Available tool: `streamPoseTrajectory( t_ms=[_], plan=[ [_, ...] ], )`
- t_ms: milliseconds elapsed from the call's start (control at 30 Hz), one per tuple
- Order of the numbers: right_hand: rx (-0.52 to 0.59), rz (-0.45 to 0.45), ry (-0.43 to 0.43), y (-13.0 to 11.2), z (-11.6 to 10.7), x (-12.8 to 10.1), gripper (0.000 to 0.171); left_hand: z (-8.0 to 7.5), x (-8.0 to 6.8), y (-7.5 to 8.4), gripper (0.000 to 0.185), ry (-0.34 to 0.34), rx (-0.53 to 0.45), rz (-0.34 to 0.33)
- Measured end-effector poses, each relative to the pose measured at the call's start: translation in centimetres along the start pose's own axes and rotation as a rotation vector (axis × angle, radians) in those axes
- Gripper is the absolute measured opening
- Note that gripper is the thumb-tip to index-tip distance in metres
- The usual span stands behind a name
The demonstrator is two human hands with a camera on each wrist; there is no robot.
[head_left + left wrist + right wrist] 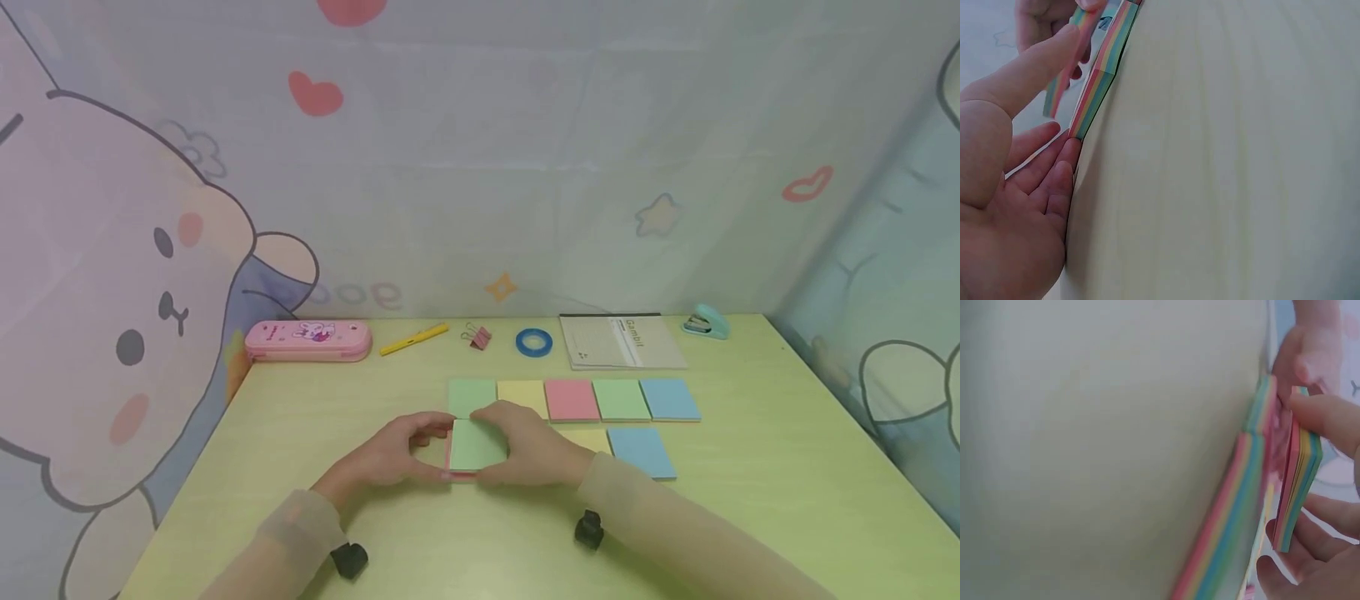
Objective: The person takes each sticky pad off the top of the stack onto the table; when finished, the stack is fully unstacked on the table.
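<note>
- The left hand [390,458] and the right hand [525,454] are holding the green-topped sticky-note pad [477,446] at its two sides, fingers curled on its edges.
- The pad is lying near the table's [750,500] front, just before the row of coloured pads [573,400].
- A good grip is pressing both sides evenly, so the sheets are staying square.

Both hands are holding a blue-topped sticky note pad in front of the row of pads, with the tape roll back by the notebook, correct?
Not quite: the head view shows the pad between the left hand and right hand is green-topped, not blue. It does sit before the row, and the tape roll lies beside the notebook.
</note>
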State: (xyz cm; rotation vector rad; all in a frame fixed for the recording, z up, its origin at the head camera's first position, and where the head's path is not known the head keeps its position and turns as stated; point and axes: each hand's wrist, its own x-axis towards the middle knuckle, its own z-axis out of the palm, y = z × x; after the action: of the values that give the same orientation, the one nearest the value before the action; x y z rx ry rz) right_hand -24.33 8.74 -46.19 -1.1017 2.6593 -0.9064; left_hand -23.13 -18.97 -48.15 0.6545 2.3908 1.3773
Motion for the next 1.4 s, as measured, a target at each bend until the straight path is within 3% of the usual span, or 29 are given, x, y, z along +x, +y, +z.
streamPoseTrajectory(
  t_ms=[233,467,800,1100,1400],
  plan=[
    [0.051,0.060,0.034,1.7,-3.5,-3.3,0.083,0.2,0.1,0.1,0.076,0.002,0.030,-0.044],
    [0.126,0.084,0.101,5.6,-7.6,-7.7,0.075,0.2,0.0,0.4,0.074,0.017,0.039,-0.047],
    [0.056,0.177,0.156,12.1,-12.7,-14.6,0.077,0.3,0.2,0.3,0.073,0.025,0.045,-0.051],
    [-0.016,0.166,0.168,16.2,-14.4,-19.3,0.072,0.2,0.1,0.5,0.073,0.032,0.061,-0.044],
    [-0.041,0.217,0.104,17.5,-14.5,-20.9,0.072,0.3,0.1,0.5,0.073,0.033,0.050,-0.049]
  ],
)
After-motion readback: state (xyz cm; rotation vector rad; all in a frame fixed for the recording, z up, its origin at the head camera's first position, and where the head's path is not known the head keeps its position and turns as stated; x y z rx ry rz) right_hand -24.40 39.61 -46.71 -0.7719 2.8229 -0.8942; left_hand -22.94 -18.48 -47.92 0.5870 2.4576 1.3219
